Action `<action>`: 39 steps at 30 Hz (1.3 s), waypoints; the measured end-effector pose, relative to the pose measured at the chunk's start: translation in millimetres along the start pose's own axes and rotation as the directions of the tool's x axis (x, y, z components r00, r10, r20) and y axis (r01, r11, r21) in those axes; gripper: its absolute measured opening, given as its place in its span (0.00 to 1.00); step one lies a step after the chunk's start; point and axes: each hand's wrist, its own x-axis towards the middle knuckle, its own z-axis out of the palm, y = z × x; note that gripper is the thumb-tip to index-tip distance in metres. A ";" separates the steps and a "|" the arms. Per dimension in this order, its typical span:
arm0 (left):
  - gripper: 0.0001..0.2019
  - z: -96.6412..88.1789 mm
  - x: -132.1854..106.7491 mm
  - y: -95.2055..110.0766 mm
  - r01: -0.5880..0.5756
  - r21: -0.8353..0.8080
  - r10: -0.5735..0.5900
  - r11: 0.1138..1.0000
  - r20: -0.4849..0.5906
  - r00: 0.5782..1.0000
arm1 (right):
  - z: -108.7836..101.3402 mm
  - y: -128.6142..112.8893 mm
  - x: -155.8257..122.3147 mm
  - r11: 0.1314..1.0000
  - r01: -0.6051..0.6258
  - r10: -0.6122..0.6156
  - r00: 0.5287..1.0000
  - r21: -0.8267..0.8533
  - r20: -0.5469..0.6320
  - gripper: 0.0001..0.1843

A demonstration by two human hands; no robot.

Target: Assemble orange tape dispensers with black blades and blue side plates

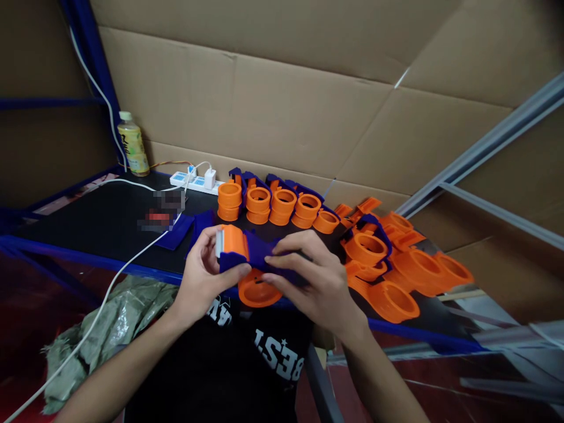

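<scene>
An orange and dark blue tape dispenser (pixel 235 242) is held between my two hands, just over the table's front edge. My left hand (pixel 203 281) grips its left end, thumb along the front, beside a pale strip on the orange head. Its round orange ring hangs below, partly covered by my fingers. The fingers of my right hand (pixel 321 281) are bent and pressed against the dark blue part from the right. Flat dark blue pieces (pixel 176 232) lie on the black table (pixel 88 214) behind my left hand.
Several orange and blue dispensers (pixel 282 205) stand in a row at the back. More orange dispenser parts (pixel 392 264) are heaped on the right. A white power strip (pixel 198 181), a yellow-labelled bottle (pixel 133 147) and a white cable (pixel 127 257) are on the left. Cardboard (pixel 264 106) walls the back.
</scene>
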 end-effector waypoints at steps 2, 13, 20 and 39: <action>0.31 1.0 -5.1 4.8 -0.051 0.035 0.048 0.998 0.090 0.995 | -1.3 1.5 -0.6 0.964 -0.171 0.172 0.985 0.202 0.013 0.08; 0.34 6.5 -13.8 12.8 -0.150 0.104 0.115 0.983 0.287 0.951 | 24.8 -2.9 -15.7 0.353 -0.468 0.551 0.804 0.810 0.225 0.11; 0.34 2.8 -10.7 11.8 -0.201 0.155 0.136 0.967 0.353 0.926 | 24.7 -1.7 -18.0 0.320 -0.453 0.562 0.798 0.832 0.218 0.14; 0.20 14.0 -5.0 -16.8 0.167 -0.186 -0.182 0.968 -0.067 0.981 | 10.9 -34.2 -50.4 0.936 -0.111 0.173 0.972 -0.335 0.160 0.47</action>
